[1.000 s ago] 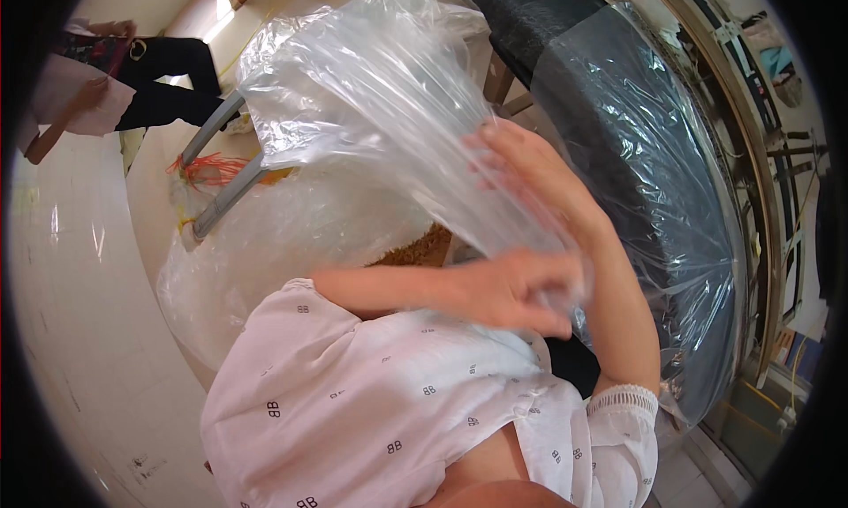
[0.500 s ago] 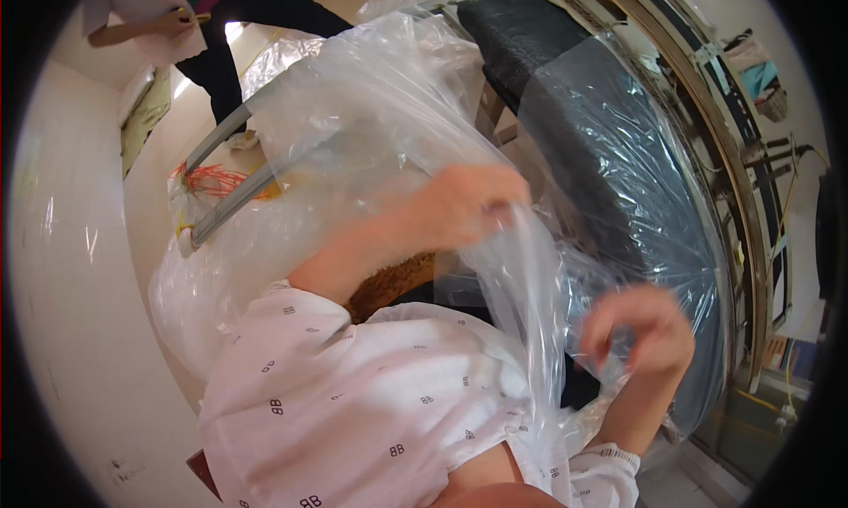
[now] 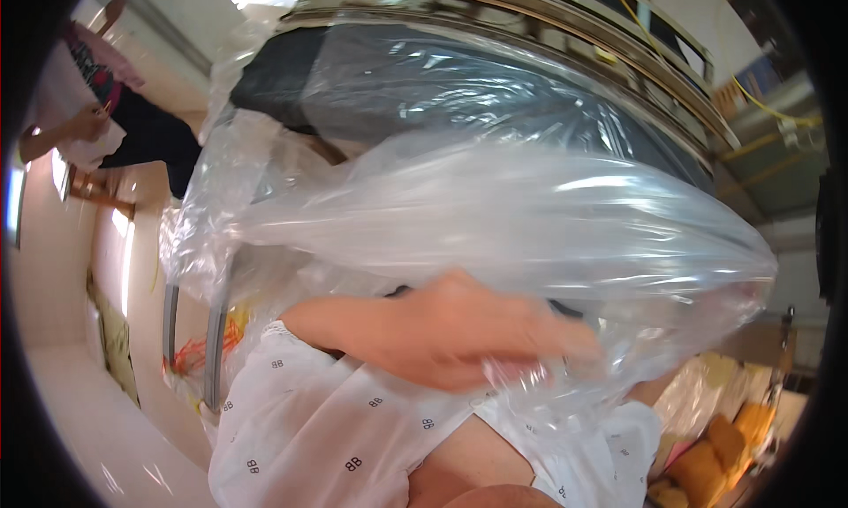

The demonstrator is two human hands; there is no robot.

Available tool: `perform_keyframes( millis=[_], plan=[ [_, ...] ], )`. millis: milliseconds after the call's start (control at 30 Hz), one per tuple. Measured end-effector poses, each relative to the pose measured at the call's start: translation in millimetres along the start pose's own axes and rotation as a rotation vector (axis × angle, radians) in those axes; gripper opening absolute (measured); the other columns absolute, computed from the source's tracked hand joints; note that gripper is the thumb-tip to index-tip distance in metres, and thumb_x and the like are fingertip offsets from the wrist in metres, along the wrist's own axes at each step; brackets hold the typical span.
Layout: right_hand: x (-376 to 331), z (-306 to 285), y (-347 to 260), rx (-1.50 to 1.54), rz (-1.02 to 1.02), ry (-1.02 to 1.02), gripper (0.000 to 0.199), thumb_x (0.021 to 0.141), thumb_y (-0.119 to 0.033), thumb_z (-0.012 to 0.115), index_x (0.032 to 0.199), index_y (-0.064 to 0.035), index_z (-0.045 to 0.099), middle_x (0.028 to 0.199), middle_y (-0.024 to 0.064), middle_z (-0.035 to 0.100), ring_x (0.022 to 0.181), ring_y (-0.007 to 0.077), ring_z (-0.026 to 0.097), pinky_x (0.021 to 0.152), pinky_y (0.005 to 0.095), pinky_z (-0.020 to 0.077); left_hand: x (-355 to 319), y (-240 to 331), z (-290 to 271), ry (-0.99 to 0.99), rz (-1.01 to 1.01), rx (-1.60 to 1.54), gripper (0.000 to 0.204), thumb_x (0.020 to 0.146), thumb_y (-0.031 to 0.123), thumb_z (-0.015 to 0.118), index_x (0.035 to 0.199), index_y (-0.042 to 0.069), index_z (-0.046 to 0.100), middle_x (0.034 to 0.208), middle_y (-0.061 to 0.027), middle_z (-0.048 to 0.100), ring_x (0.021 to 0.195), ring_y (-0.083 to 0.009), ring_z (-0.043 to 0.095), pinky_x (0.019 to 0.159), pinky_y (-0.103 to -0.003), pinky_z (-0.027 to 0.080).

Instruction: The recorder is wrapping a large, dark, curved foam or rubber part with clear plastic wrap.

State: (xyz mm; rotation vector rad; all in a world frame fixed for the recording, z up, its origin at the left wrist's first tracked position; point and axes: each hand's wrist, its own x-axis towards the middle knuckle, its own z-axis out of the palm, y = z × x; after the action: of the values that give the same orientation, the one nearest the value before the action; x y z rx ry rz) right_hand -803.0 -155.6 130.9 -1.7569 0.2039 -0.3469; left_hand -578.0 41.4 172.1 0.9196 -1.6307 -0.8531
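A large sheet of clear plastic film (image 3: 495,216) billows across the front of me, stretched from left to right. My left hand (image 3: 477,331), blurred by motion, is closed on a gathered part of the film near my chest. At the far right my right hand (image 3: 738,305) shows only dimly through the film. The film tapers and draws tight toward that hand, which appears closed on it; its fingers are hard to make out. Beyond the film lies a long dark padded piece (image 3: 389,75), partly wrapped in clear plastic.
Metal rails (image 3: 495,9) run along the far side. Grey bars (image 3: 216,349) with orange-red strands (image 3: 212,344) stand at the left. A person (image 3: 88,119) holding pale sheets is at the upper left. Orange-brown objects (image 3: 720,451) sit at the lower right.
The view has turned, so the padded piece now lies across the top. The film has been spread wide, and my right hand has moved outward to the right, behind it. My left hand is lower.
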Motion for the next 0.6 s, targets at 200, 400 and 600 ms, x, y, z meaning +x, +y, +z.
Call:
perform_keyframes(
  millis=[200, 400, 600],
  plan=[
    [-249.5, -11.2, -35.2, -0.602, 0.357, 0.764, 0.029, 0.084, -0.015, 0.052, 0.105, 0.0044, 0.057, 0.088, 0.0098, 0.059, 0.077, 0.0176, 0.054, 0.069, 0.0283, 0.0452, 57.0, -42.9, 2.6, 0.364, -0.048, -0.227, 0.011, 0.088, 0.009, 0.051, 0.092, 0.0, 0.057, 0.08, -0.0007, 0.055, 0.063, -0.0044, 0.044, 0.056, -0.019, 0.036],
    [-557.9, -23.4, -99.5, -1.226, 0.765, 1.45, 0.032, 0.084, -0.017, 0.049, 0.106, 0.005, 0.057, 0.096, 0.0137, 0.06, 0.082, 0.0206, 0.056, 0.073, 0.0308, 0.0468, 127.7, -123.6, 62.0, 0.175, -0.227, -0.419, 0.01, 0.087, 0.012, 0.052, 0.091, 0.004, 0.057, 0.077, 0.0043, 0.05, 0.063, -0.0033, 0.039, 0.057, -0.018, 0.034],
    [-340.9, -46.8, -101.0, -1.075, 0.907, 1.81, 0.037, 0.089, -0.028, 0.051, 0.109, 0.003, 0.057, 0.096, 0.0088, 0.063, 0.081, 0.0174, 0.059, 0.071, 0.0272, 0.0463, 173.6, -156.5, 83.5, 0.149, -0.111, 0.048, 0.014, 0.086, 0.015, 0.054, 0.085, 0.001, 0.056, 0.068, 0.002, 0.049, 0.062, -0.0056, 0.043, 0.057, -0.021, 0.037]
  ],
)
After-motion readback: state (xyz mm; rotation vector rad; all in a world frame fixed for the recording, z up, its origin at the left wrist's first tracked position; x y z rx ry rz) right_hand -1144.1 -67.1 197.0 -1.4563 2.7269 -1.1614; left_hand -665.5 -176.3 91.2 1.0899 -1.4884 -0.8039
